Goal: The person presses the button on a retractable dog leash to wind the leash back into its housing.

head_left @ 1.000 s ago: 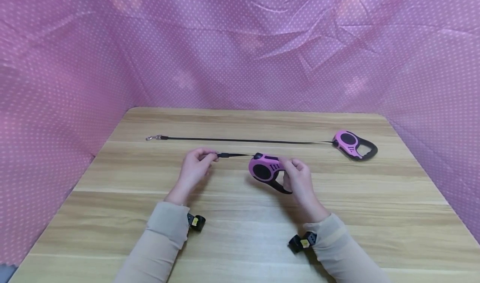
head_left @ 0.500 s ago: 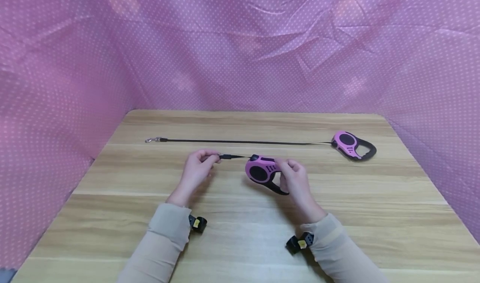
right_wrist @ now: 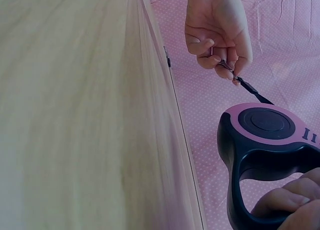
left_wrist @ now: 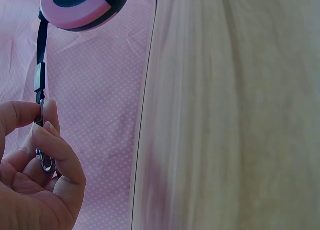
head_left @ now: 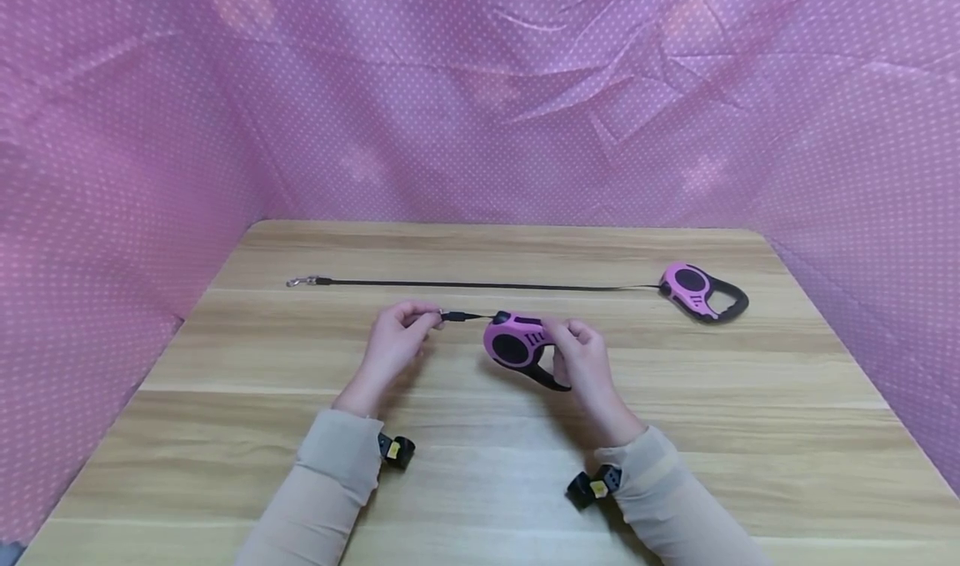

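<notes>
A pink and black retractable dog leash (head_left: 512,348) is held above the table between both hands. My right hand (head_left: 587,361) grips its handle, with fingers through the loop in the right wrist view. My left hand (head_left: 396,338) pinches the metal snap hook (left_wrist: 48,162) at the end of the short black strap (left_wrist: 42,43), which runs fairly straight to the casing. Farther back lies a second leash of the same kind, its pink casing (head_left: 688,288) at the right. Its long black strap (head_left: 480,285) stretches left to a metal clip (head_left: 302,281).
The wooden table (head_left: 225,449) has its back edge against a pink dotted cloth (head_left: 480,132), which also hangs along both sides. A small black camera (head_left: 396,451) is strapped at the left wrist and another camera (head_left: 592,488) at the right.
Both hands keep their hold on the leash. The right hand and casing have shifted slightly left, the left hand slightly right, so they are a little closer. The view has shifted slightly too.
</notes>
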The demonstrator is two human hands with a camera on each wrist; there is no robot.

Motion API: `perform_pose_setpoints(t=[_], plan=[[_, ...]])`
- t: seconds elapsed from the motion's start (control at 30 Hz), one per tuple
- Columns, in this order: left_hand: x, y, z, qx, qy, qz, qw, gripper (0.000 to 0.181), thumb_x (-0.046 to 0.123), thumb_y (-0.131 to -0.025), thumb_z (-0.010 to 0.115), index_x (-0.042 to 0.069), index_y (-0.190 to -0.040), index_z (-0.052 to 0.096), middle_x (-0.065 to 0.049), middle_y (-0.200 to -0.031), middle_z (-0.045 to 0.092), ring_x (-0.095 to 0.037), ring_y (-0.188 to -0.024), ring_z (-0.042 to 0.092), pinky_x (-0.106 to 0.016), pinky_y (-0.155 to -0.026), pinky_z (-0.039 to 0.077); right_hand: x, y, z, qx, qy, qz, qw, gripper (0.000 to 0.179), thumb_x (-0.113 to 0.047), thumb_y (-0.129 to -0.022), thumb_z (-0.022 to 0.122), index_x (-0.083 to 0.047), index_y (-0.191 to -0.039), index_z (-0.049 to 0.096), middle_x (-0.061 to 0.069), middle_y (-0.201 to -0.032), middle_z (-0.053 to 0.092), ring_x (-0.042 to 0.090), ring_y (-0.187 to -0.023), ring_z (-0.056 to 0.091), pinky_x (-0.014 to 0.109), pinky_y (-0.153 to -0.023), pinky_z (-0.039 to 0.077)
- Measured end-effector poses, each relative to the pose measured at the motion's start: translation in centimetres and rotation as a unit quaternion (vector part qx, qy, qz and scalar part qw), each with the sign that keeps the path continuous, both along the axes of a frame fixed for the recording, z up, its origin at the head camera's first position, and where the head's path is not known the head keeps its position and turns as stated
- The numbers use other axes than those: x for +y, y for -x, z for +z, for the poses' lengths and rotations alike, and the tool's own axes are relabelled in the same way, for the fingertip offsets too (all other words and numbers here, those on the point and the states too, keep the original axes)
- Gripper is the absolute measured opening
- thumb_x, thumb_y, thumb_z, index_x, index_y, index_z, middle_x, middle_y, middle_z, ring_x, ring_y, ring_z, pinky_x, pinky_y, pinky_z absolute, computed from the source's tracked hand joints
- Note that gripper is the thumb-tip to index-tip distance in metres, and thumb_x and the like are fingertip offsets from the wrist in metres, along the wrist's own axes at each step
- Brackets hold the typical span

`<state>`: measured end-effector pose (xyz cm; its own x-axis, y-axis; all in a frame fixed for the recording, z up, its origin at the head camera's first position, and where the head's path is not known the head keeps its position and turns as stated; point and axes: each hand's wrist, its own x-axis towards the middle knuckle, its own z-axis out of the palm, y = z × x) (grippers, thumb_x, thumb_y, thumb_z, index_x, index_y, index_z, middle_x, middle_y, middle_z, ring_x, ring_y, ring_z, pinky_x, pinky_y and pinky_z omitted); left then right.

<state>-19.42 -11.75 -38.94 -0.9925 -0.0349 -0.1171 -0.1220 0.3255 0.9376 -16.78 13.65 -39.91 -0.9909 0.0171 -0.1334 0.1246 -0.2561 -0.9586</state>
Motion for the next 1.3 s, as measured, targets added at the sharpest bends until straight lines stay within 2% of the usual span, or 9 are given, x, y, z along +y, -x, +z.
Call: perform_pose_setpoints(t=[0.67,1.0,1.2,1.3], plan=[[0.50,-0.31,0.52,0.012,0.005,-0.017,0.9998,0.025,0.025,-0.097,0.062,0.010,-0.116,0.067,-0.008,-0.105,0.072,-0.030,-0.090,0.058,-0.027,-0.060,0.051,-0.35,-0.08,0.05,0.001,-0.015,0.001,0.9999,0.027,-0.018,-0.097,0.059,-0.011,-0.071,0.053,-0.009,-0.044,0.032,0.005,-0.039,0.026,0.019,-0.040,0.019],[0.62,-0.33,0.61,0.010,0.009,-0.019,0.9997,0.026,0.028,-0.096,0.063,0.012,-0.115,0.068,-0.006,-0.105,0.073,-0.029,-0.094,0.060,-0.032,-0.067,0.054,-0.46,-0.10,0.09,-0.002,-0.015,0.004,0.9999,0.027,-0.016,-0.097,0.059,-0.011,-0.071,0.052,-0.009,-0.044,0.032,0.005,-0.039,0.026,0.019,-0.040,0.018],[0.90,-0.34,0.60,0.016,0.014,-0.027,0.9994,0.023,0.026,-0.095,0.064,0.011,-0.113,0.069,-0.006,-0.101,0.072,-0.021,-0.085,0.059,-0.029,-0.065,0.053,-0.52,-0.11,0.18,-0.005,-0.013,0.006,0.9999,0.026,-0.017,-0.097,0.059,-0.011,-0.072,0.053,-0.009,-0.045,0.031,0.005,-0.039,0.026,0.019,-0.040,0.018],[1.03,-0.34,0.70,0.019,0.015,-0.034,0.9991,0.023,0.027,-0.095,0.064,0.012,-0.112,0.069,-0.006,-0.098,0.071,-0.023,-0.081,0.058,-0.024,-0.059,0.050,-0.54,-0.07,0.17,-0.009,-0.015,0.004,0.9998,0.025,-0.018,-0.097,0.060,-0.011,-0.073,0.054,-0.009,-0.045,0.031,0.005,-0.040,0.026,0.019,-0.041,0.018]])
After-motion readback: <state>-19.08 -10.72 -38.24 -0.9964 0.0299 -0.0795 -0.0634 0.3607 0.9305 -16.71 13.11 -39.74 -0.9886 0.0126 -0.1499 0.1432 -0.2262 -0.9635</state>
